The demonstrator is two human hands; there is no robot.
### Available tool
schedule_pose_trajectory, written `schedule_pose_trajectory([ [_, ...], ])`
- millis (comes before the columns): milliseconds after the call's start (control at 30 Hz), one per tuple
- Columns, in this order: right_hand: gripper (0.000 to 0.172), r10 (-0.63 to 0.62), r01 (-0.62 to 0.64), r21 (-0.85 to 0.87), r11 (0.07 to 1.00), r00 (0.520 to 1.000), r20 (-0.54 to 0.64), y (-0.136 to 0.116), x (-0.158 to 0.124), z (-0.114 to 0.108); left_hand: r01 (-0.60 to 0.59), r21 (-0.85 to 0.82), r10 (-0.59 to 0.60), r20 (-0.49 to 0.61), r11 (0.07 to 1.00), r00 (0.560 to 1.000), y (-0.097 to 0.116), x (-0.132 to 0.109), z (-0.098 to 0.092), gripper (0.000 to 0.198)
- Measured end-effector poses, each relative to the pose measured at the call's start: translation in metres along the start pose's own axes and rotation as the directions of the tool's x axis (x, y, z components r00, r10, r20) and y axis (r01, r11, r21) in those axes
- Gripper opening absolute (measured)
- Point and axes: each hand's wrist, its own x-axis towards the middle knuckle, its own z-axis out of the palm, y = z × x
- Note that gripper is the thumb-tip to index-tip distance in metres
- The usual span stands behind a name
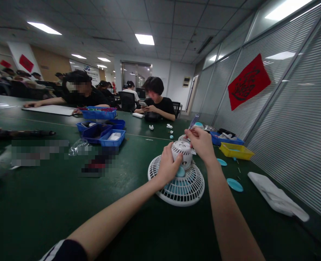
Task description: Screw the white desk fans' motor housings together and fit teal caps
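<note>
A small white fan lies face down on the green table, its round grille [193, 195] flat and pale blue blades showing through the slats. My left hand [168, 165] is wrapped round the side of the white motor housing [182, 146] on top. With thumb and fingers pinched, my right hand [201, 142] grips a screwdriver [195, 120] with a translucent purple handle, at the housing's far right side. The screwdriver's tip is hidden. A light blue round cap [180, 172] sits low on the housing near my left thumb.
Blue bins [112, 137] stand left of the fan. On the right are a yellow tray [236, 150], light blue discs [234, 185], loose screws and a long white part [276, 194]. Small white pieces [169, 126] lie farther back. Two people sit across the table.
</note>
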Motion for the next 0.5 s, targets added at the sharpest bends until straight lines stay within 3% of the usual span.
schedule_pose_trajectory([
  [200, 0.035, 0.03, -0.028, 0.052, 0.998, 0.999, -0.039, -0.0044, -0.0012, 0.0048, 0.004, -0.008, -0.004, -0.003, 1.0, 1.0, 0.0003, 0.0, -0.0003, 0.05],
  [500, 0.02, 0.016, -0.015, 0.034, 0.999, 0.999, -0.036, -0.0042, 0.0003, 0.005, -0.006, -0.006, 0.006, -0.002, 1.0, 1.0, -0.0002, 0.0, -0.0003, 0.049],
])
